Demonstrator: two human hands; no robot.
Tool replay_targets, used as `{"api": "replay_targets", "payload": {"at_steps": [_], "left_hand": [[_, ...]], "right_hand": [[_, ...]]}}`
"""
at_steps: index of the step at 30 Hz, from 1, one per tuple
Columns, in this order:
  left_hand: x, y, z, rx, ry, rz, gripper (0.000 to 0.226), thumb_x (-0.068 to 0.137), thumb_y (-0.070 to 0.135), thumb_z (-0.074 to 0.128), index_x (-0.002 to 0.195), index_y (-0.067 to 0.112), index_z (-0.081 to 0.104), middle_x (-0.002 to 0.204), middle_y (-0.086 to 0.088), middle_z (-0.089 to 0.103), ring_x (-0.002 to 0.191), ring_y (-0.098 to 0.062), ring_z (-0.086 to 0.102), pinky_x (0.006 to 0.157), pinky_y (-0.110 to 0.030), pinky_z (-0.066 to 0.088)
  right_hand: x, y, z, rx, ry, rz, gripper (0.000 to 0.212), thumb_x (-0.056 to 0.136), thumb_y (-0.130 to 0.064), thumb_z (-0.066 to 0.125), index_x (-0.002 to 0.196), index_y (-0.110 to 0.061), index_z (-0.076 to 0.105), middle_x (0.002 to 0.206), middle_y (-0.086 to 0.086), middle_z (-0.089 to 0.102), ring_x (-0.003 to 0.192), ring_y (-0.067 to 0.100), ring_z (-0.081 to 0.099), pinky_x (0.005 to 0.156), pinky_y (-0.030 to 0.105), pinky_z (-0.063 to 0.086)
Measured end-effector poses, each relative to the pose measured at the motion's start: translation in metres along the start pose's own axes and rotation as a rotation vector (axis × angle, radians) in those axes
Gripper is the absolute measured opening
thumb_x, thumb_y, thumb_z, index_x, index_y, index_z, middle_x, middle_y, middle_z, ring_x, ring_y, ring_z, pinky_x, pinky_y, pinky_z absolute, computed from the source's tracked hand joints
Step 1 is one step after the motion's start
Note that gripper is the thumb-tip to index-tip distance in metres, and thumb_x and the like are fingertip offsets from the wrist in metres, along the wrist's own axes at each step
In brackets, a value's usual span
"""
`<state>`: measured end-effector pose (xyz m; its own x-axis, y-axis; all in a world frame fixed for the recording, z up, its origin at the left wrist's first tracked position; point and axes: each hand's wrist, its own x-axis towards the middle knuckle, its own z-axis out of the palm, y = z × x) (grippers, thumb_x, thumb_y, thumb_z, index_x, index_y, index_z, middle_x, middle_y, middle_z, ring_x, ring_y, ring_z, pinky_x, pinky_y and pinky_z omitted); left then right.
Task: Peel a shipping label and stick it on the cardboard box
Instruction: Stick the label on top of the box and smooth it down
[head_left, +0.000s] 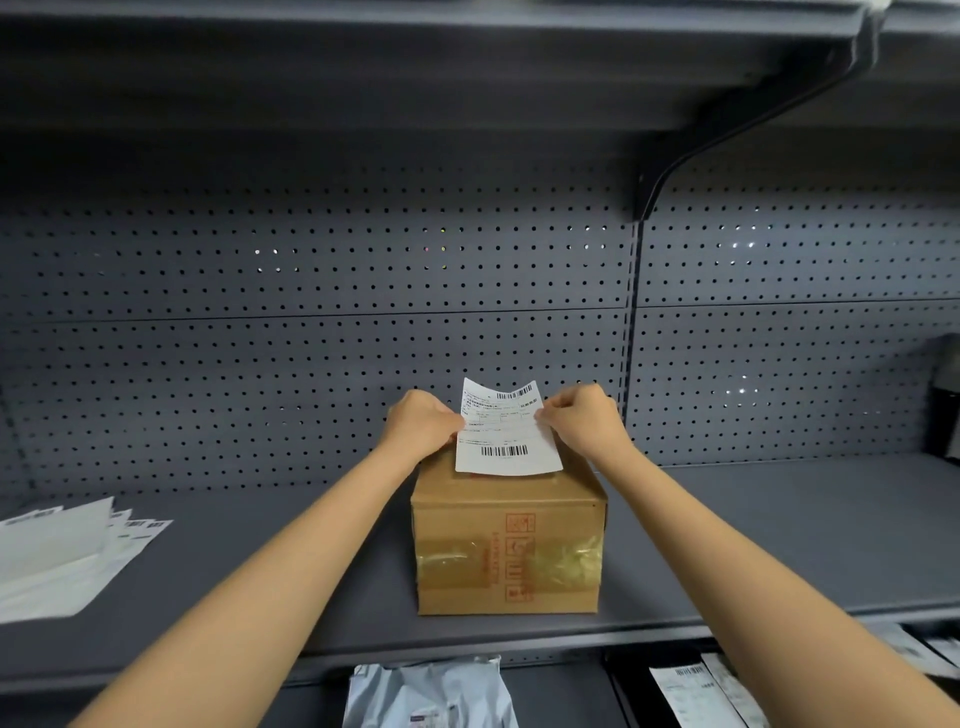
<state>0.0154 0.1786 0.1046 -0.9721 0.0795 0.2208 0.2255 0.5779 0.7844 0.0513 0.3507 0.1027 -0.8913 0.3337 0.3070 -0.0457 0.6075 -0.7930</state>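
A brown cardboard box (509, 551) with red print and yellowish tape across its front stands on the grey shelf. Above its top hangs a white shipping label (506, 434) with barcodes, its lower edge near the box top. My left hand (422, 422) pinches the label's left edge and my right hand (581, 420) pinches its right edge. The label curls slightly at its upper end. Whether its backing is off cannot be told.
A stack of white label sheets (62, 556) lies at the shelf's left. The pegboard back wall (311, 291) rises behind the box. A dark object (945, 400) stands at far right. Plastic mail bags (431, 693) and papers (691, 691) lie on the lower shelf.
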Motion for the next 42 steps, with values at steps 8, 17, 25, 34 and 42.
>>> {"api": "replay_targets", "payload": {"at_steps": [8, 17, 25, 34, 42], "left_hand": [[0.005, -0.005, 0.006, 0.093, -0.021, 0.029, 0.019, 0.077, 0.010, 0.056, 0.059, 0.011, 0.048, 0.071, -0.009, 0.050, 0.068, -0.019, 0.042, 0.049, -0.024, 0.029], [0.009, -0.010, 0.009, 0.117, -0.023, 0.024, 0.038, 0.077, 0.007, 0.054, 0.046, 0.015, 0.034, 0.059, -0.008, 0.046, 0.065, -0.020, 0.043, 0.050, -0.024, 0.028], [0.012, -0.012, 0.017, 0.207, -0.009, 0.089, 0.014, 0.076, 0.001, 0.049, 0.065, 0.010, 0.048, 0.076, -0.009, 0.051, 0.072, -0.020, 0.042, 0.050, -0.025, 0.026], [0.010, -0.012, 0.019, 0.261, -0.030, 0.117, 0.020, 0.078, 0.000, 0.049, 0.059, 0.009, 0.047, 0.070, -0.012, 0.052, 0.067, -0.022, 0.046, 0.051, -0.027, 0.031], [0.007, -0.012, 0.018, 0.364, -0.041, 0.132, 0.015, 0.077, 0.009, 0.052, 0.062, 0.007, 0.049, 0.071, -0.010, 0.061, 0.072, -0.028, 0.062, 0.066, -0.037, 0.051]], "right_hand": [[-0.006, 0.000, 0.002, -0.056, -0.004, -0.012, 0.017, 0.083, -0.012, 0.057, 0.089, -0.004, 0.070, 0.080, 0.004, 0.061, 0.078, 0.020, 0.056, 0.068, 0.026, 0.042], [-0.008, 0.003, 0.004, -0.098, -0.017, -0.002, 0.014, 0.082, -0.011, 0.056, 0.088, -0.005, 0.068, 0.081, 0.004, 0.059, 0.081, 0.021, 0.055, 0.071, 0.028, 0.044], [-0.006, 0.006, 0.006, -0.130, -0.012, -0.016, 0.013, 0.080, -0.009, 0.057, 0.089, -0.007, 0.065, 0.082, 0.003, 0.059, 0.082, 0.021, 0.056, 0.073, 0.027, 0.045], [-0.005, 0.008, 0.009, -0.163, -0.035, -0.027, 0.017, 0.079, -0.010, 0.062, 0.095, -0.006, 0.063, 0.102, 0.013, 0.068, 0.094, 0.026, 0.061, 0.074, 0.028, 0.045], [-0.004, 0.009, 0.008, -0.168, -0.030, -0.025, 0.022, 0.080, -0.013, 0.063, 0.100, -0.005, 0.062, 0.105, 0.014, 0.067, 0.096, 0.025, 0.060, 0.074, 0.027, 0.044]]}}
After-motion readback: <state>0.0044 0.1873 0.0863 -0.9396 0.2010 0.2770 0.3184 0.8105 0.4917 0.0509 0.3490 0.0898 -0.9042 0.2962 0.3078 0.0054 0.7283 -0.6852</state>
